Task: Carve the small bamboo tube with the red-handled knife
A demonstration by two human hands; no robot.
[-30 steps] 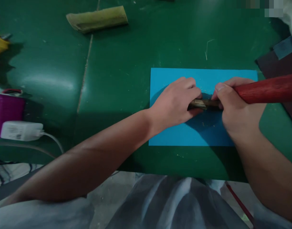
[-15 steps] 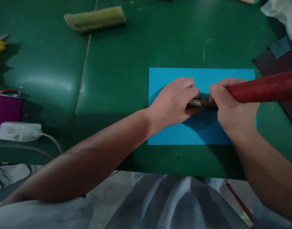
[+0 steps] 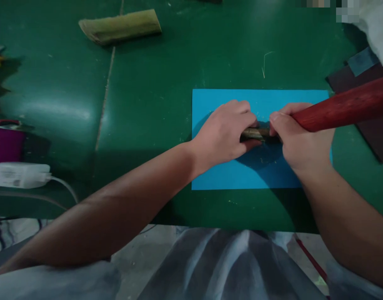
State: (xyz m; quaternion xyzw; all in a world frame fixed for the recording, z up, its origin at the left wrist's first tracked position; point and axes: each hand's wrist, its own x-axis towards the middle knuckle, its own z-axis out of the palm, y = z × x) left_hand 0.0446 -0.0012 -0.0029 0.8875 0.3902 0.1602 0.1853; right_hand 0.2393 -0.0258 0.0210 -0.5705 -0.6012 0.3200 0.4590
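My left hand [image 3: 224, 131] is closed around a short brownish piece that looks like bamboo or wood [image 3: 254, 133], its end poking out past the fingers. Close to that end, my right hand [image 3: 304, 139] grips a tool with a thick red handle [image 3: 344, 110]. The handle slants up toward the right edge of the view. Fingers and shadow hide the tool's working end, so its kind does not show. Beneath both hands lies a blue sheet [image 3: 210, 179] with small shavings scattered on it.
A cut length of green bamboo [image 3: 122, 27] lies at the back left of the green table [image 3: 160, 83]. On the left are a purple box [image 3: 6, 143] and a white charger plug [image 3: 21, 175] with its cable. A dark sheet [image 3: 374, 137] and white crumpled material [image 3: 379, 29] are at right.
The view has shifted slightly, so most things sit a little further left. The outer end of the red handle has tilted up a bit. Both hands keep their grips.
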